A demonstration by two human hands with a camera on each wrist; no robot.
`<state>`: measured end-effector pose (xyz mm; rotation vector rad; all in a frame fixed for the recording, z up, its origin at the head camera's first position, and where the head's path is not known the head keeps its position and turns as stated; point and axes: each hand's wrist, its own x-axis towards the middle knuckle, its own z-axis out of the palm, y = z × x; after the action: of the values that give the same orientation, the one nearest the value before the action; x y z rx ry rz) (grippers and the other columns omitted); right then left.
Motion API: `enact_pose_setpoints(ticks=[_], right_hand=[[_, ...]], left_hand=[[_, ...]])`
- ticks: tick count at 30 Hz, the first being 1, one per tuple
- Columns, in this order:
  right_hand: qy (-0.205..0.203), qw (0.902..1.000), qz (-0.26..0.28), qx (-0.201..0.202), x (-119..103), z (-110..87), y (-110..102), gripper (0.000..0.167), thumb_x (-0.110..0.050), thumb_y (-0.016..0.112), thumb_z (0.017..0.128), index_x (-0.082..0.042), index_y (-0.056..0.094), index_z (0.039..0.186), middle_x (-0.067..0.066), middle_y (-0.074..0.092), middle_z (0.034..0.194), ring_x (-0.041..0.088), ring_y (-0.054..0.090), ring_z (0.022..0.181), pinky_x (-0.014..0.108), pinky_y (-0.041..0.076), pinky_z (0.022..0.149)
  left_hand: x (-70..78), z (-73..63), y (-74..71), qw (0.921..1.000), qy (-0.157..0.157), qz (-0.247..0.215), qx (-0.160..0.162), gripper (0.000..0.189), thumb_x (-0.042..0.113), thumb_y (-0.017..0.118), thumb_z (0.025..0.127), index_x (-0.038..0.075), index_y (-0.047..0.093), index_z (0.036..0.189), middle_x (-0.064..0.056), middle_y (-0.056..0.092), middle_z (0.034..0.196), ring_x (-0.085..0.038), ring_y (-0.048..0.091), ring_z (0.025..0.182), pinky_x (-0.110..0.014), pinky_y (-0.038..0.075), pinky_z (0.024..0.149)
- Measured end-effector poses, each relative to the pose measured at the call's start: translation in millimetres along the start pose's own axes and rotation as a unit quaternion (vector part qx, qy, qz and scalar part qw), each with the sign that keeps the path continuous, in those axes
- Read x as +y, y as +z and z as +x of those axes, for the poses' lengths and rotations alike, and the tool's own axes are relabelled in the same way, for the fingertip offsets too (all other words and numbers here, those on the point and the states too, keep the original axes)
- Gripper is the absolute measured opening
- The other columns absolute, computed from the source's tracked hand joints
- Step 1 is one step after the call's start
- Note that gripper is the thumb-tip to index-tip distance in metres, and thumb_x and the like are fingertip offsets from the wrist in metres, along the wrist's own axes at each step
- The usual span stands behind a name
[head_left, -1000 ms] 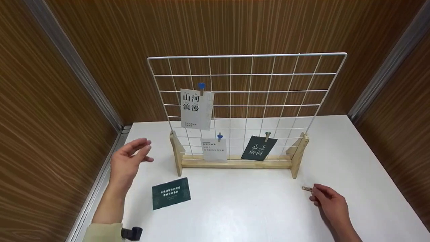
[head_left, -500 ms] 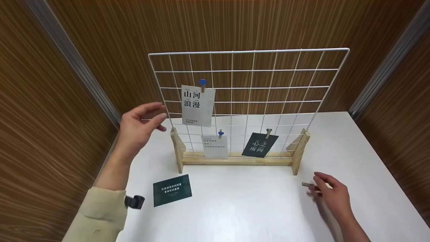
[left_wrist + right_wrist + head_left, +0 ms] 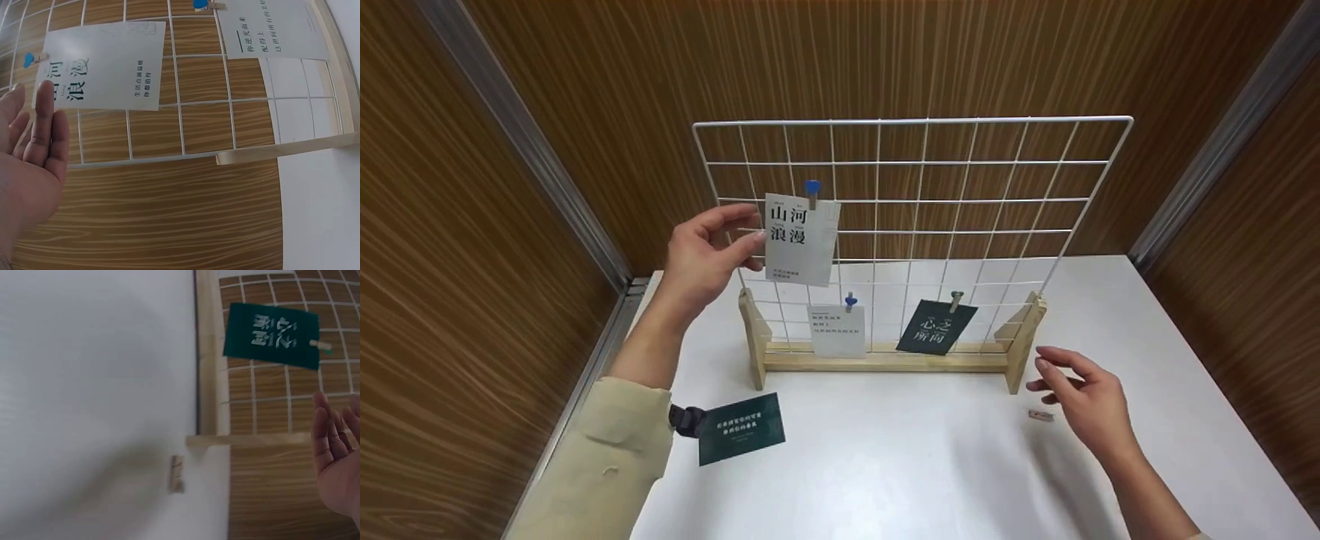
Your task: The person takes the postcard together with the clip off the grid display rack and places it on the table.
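A white card (image 3: 799, 251) with large black characters hangs on the wire grid (image 3: 967, 217) from a blue-heart clothespin (image 3: 812, 193). My left hand (image 3: 705, 255) is at that card's left edge, fingers loosely bent; in the left wrist view its fingertips overlap the card, and I cannot tell if they touch it. My right hand (image 3: 1087, 397) is raised off the table with relaxed fingers and holds nothing. Beneath its fingertips a small wooden clothespin (image 3: 1041, 415) lies on the table. Lower on the grid hang a smaller white card (image 3: 838, 334) and a tilted dark green card (image 3: 936, 330), each clipped.
Wooden feet and a crossbar (image 3: 885, 363) support the grid on the white table (image 3: 900, 465). A dark green card (image 3: 742, 427) lies flat at the front left, close to the left wristband. Wood-grain panels (image 3: 885, 60) close off the back and sides.
My left hand has moved up and right from beside the stand to the upper white card. My right hand has let go of the clothespin and risen slightly, leaving the clothespin on the table.
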<state>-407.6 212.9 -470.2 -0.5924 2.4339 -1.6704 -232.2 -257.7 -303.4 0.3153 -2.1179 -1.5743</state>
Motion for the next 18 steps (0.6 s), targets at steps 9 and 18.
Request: enact_pose_setpoints(ticks=[9, 18], right_hand=[[-0.100, 0.9934, -0.035, -0.044, -76.3, 17.0, 11.6, 0.030, -0.016, 0.068, 0.106, -0.005, 0.071, 0.134, 0.015, 0.071, 0.124, 0.010, 0.077, 0.087, 0.024, 0.062, 0.073], [-0.187, 0.9778, -0.043, -0.085, -159.2, 52.1, 30.5, 0.028, -0.016, 0.069, 0.105, -0.008, 0.073, 0.132, 0.007, 0.074, 0.117, 0.022, 0.078, 0.084, 0.026, 0.061, 0.070]], left_hand=[[21.8, 11.7, 2.8, 0.9994, 0.029, 0.020, -0.006, 0.044, 0.008, 0.078, 0.098, 0.008, 0.066, 0.141, -0.007, 0.067, 0.137, -0.038, 0.074, 0.104, -0.035, 0.064, 0.082], [35.2, 31.4, 4.6, 0.9968, 0.020, 0.070, -0.035, 0.048, 0.007, 0.077, 0.098, 0.012, 0.065, 0.145, -0.007, 0.064, 0.140, -0.032, 0.073, 0.110, -0.029, 0.063, 0.077]])
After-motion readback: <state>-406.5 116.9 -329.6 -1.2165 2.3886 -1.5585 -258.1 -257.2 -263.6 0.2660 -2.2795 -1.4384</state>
